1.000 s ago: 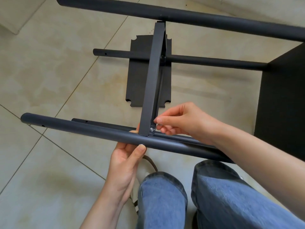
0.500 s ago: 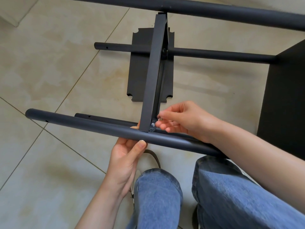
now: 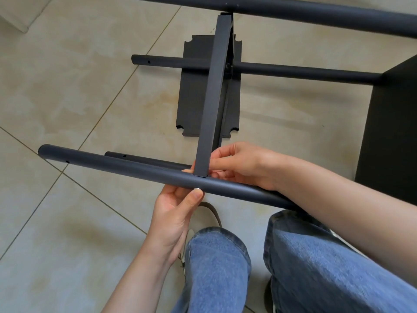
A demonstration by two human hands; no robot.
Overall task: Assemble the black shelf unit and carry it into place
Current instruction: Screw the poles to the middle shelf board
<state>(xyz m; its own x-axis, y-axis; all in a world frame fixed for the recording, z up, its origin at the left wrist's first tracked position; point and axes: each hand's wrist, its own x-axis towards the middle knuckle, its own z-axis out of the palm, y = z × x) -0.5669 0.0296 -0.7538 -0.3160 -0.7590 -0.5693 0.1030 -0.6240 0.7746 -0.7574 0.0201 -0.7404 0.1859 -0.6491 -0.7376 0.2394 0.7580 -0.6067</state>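
Now the left hand (image 3: 174, 213) grips the near tube (image 3: 126, 169) from below at six o'clock, while the right hand (image 3: 242, 164) pinches the crossbar (image 3: 213, 93) foot just above.

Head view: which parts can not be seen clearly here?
- Screw joint at the crossbar's near end: hidden by the crossbar and the right hand.
- Nearest tube: its right end is behind the right forearm.
- Top tube and black panel: cut by the frame edges.
- Left hand: its fingers are behind the tube.
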